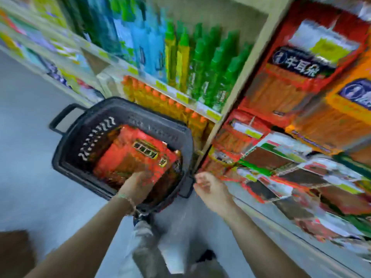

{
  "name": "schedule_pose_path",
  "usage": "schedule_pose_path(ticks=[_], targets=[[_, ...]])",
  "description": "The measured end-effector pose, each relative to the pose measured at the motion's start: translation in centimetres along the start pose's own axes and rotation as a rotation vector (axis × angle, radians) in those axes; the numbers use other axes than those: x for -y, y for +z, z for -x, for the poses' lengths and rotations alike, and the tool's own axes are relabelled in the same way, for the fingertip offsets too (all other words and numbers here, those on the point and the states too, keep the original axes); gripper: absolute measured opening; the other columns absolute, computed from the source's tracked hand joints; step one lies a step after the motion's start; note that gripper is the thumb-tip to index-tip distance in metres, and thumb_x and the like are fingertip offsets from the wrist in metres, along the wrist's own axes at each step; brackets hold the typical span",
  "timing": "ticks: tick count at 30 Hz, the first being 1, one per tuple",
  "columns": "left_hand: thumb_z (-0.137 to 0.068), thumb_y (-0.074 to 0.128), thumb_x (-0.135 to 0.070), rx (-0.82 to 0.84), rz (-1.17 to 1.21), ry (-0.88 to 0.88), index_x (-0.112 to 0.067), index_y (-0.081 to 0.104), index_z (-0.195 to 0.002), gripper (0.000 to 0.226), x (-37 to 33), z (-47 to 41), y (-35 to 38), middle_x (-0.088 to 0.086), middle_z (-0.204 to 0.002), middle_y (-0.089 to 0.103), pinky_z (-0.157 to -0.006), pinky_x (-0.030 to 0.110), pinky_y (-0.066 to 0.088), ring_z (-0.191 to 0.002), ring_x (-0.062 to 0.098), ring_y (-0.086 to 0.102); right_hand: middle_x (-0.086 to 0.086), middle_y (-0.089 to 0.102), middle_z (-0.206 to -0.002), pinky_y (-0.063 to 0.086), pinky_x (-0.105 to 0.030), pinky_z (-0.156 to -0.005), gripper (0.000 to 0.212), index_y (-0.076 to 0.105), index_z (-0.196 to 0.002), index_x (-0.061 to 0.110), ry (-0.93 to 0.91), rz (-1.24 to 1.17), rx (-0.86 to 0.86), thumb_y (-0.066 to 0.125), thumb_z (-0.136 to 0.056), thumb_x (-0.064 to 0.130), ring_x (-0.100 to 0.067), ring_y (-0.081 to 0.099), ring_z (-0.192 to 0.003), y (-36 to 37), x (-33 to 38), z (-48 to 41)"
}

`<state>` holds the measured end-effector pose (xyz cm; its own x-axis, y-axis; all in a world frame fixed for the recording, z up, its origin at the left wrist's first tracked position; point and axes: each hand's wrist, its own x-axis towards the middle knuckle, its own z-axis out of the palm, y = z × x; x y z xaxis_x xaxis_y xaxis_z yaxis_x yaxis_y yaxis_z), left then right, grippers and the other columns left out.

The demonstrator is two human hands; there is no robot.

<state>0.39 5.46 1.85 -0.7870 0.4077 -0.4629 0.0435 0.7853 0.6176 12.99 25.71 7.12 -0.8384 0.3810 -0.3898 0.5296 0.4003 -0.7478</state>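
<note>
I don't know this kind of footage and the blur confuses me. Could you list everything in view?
basket: one, dark grey, on the floor by the shelves
red packets: count blurred, red, inside the basket
blue bottles: a row, blue, upper shelf, left
yellow bottles: about two, yellow with green caps, upper shelf, middle
green bottles: a row, green, upper shelf, right
orange-capped bottles: a row, yellow, shelf below
snack bags: many, red and orange, right-hand shelves
floor: one, grey, left
left hand: one, on the red packets in the basket; grip too blurred to tell
right hand: one, empty, loosely curled, right of the basket
</note>
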Motion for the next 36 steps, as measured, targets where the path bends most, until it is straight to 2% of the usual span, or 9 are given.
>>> schedule_pose_path(ticks=[5,10,14,18,21,25,30,33,36], targets=[[-0.087,0.053,-0.01,0.085,-0.003,-0.056,-0.021,0.062,-0.114,0.03,6.3,-3.1,-5.4,0.001,-0.112,0.058,-0.087,0.023,0.045,-0.095,0.013,0.06,0.006,0.056,-0.101,0.046,-0.024,-0.082,0.03,0.055,-0.12,0.019,0.136,0.009,0.182,0.058,-0.091,0.026,-0.008,0.056,-0.085,9.8,3.3,-5.3],[-0.087,0.055,-0.01,0.114,0.026,-0.078,-0.019,0.064,-0.113,0.029,10.0,-7.9,-7.2,-0.001,-0.108,0.06,-0.084,0.017,0.042,-0.094,0.013,0.06,0.017,0.052,-0.091,0.04,-0.016,-0.065,0.034,0.048,-0.122,0.022,0.334,-0.019,0.258,0.059,-0.091,0.032,0.001,0.052,-0.078,16.3,3.6,-11.4],[-0.087,0.053,-0.01,0.142,0.023,-0.097,-0.025,0.065,-0.107,0.028,12.7,-11.6,-7.3,-0.007,-0.102,0.059,-0.078,0.014,0.041,-0.091,0.01,0.059,0.018,0.051,-0.085,0.037,-0.014,-0.063,0.04,0.05,-0.124,0.015,0.508,-0.085,0.182,0.062,-0.09,0.032,-0.002,0.049,-0.076,20.4,1.6,-15.9],[-0.088,0.054,-0.011,0.102,0.05,-0.178,-0.018,0.064,-0.114,0.029,15.4,-14.2,-6.9,-0.005,-0.108,0.06,-0.082,0.017,0.042,-0.091,0.008,0.057,-0.006,0.06,-0.115,0.044,-0.027,-0.084,0.057,0.05,-0.128,0.006,0.715,-0.219,0.057,0.069,-0.084,0.036,-0.021,0.057,-0.1,24.1,-0.7,-19.8],[-0.086,0.057,-0.01,0.044,0.117,-0.229,-0.018,0.064,-0.11,0.026,16.6,-15.6,-6.7,-0.004,-0.1,0.062,-0.077,0.015,0.04,-0.083,0.007,0.055,-0.012,0.056,-0.128,0.045,-0.036,-0.099,0.074,0.049,-0.13,0.004,0.831,-0.261,0.001,0.073,-0.076,0.049,-0.029,0.055,-0.116,26.5,-1.7,-22.3],[-0.085,0.059,-0.015,0.015,0.2,-0.318,-0.019,0.062,-0.112,0.028,17.6,-16.8,-6.2,-0.004,-0.105,0.062,-0.088,0.023,0.045,-0.093,0.012,0.059,-0.01,0.054,-0.128,0.042,-0.034,-0.095,0.108,0.039,-0.136,0.006,0.939,-0.105,-0.097,0.074,-0.057,0.071,-0.032,0.053,-0.119,28.6,-1.5,-24.3],[-0.085,0.06,-0.016,0.008,0.271,-0.343,-0.021,0.062,-0.108,0.023,17.7,-17.5,-5.9,-0.008,-0.097,0.062,-0.077,0.019,0.045,-0.082,0.005,0.059,-0.015,0.047,-0.13,0.044,-0.035,-0.094,0.101,0.029,-0.133,0.015,0.903,-0.211,-0.211,0.087,-0.057,0.046,-0.035,0.051,-0.115,28.8,-2.9,-24.6],[-0.086,0.059,-0.018,0.019,0.253,-0.346,-0.023,0.06,-0.112,0.027,17.9,-17.6,-5.9,-0.01,-0.104,0.061,-0.069,0.01,0.042,-0.081,-0.005,0.056,-0.013,0.029,-0.135,0.044,-0.046,-0.095,0.104,0.021,-0.133,0.028,0.987,-0.101,-0.212,0.087,-0.056,0.047,-0.036,0.04,-0.121,27.7,-3.9,-23.9],[-0.087,0.058,-0.019,0.036,0.249,-0.354,-0.026,0.059,-0.111,0.026,18.1,-17.7,-6.0,-0.012,-0.106,0.059,-0.068,0.011,0.041,-0.082,-0.007,0.054,-0.013,0.032,-0.134,0.041,-0.044,-0.095,0.105,0.02,-0.135,0.024,1.021,-0.138,-0.267,0.088,-0.057,0.04,-0.037,0.042,-0.12,26.4,-4.9,-23.0]])
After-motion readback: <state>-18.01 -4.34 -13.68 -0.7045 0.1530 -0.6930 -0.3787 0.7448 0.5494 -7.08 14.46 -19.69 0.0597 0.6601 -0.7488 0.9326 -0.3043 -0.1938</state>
